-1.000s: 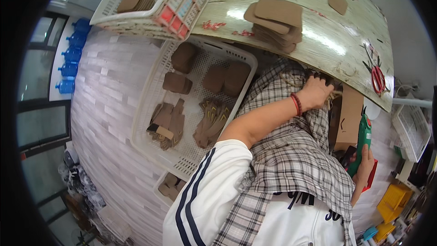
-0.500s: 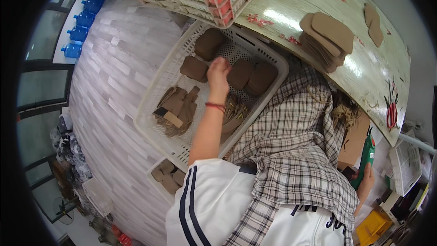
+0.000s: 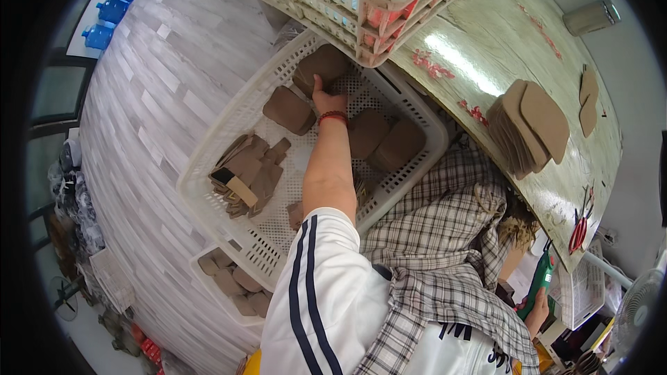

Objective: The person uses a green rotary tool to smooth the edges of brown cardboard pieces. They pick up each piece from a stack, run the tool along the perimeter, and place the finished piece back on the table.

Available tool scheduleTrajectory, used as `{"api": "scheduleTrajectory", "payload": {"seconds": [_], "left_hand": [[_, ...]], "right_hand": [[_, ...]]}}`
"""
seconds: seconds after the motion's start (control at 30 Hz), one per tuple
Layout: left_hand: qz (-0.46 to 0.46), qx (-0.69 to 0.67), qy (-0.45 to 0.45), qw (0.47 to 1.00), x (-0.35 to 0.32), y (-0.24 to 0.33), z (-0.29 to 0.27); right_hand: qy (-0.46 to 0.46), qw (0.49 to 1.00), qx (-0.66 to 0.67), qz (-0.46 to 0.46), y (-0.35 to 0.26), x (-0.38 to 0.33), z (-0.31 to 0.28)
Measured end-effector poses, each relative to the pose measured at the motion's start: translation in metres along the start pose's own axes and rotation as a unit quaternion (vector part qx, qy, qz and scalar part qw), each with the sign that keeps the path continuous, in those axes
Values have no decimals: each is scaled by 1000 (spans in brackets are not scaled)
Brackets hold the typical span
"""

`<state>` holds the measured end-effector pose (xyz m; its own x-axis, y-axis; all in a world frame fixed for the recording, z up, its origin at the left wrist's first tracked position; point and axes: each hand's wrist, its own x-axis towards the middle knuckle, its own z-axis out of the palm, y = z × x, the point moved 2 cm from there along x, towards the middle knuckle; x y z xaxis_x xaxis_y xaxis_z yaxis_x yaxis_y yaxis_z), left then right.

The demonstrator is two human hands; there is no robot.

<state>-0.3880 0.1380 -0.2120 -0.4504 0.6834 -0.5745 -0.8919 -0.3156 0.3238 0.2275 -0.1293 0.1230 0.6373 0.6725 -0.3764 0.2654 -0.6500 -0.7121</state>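
My left hand (image 3: 328, 101) reaches into a white plastic basket (image 3: 198, 170) and touches the near side of a stack of rounded brown pads (image 3: 323, 66). Its thumb points up against the pads; the other fingers are mostly hidden. Another brown stack (image 3: 288, 111) sits just left of the hand, and two more stacks (image 3: 368, 132) (image 3: 401, 144) sit to its right. Loose brown strips and scraps (image 3: 249, 173) lie nearer in the basket. At the lower right, my right hand (image 3: 536, 314) is closed around a green handheld power cutter (image 3: 540, 278) with a dark pointed tip.
A table (image 3: 479, 48) at the right bears a tall pile of brown pads (image 3: 528, 125), red-handled snips (image 3: 578, 230) and a metal can (image 3: 592, 18). A white crate (image 3: 361, 0) overhangs the basket's far end. Below left stands a smaller bin (image 3: 208, 264) of brown pieces.
My left hand has moved farther into the basket, from between the stacks to the far one. The view has shifted; the right hand still holds the green cutter.
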Motion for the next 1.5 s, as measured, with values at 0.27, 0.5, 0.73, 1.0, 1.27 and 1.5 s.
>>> {"api": "scheduleTrajectory", "payload": {"seconds": [0.27, 0.5, 0.73, 1.0, 1.27, 1.5], "left_hand": [[75, -87, -63, 991, 37, -13, -10], [83, -176, -9, 981, 28, -15, 13], [120, -165, 7, 979, 12, -12, 43], [113, -141, 50, 982, 30, -9, 36], [113, -140, 72, 981, 10, -5, 30], [99, -40, 49, 993, -43, -8, 47]], "right_hand": [[11, 1000, -16, 7, -14, 6, 5], [20, 1000, -9, 11, -15, 8, 7], [30, 999, -15, 15, -22, 7, 12], [36, 999, -15, 16, -23, 7, 12], [26, 1000, 6, 8, -13, 9, 6], [18, 999, 37, 32, -2, -2, 6]]}}
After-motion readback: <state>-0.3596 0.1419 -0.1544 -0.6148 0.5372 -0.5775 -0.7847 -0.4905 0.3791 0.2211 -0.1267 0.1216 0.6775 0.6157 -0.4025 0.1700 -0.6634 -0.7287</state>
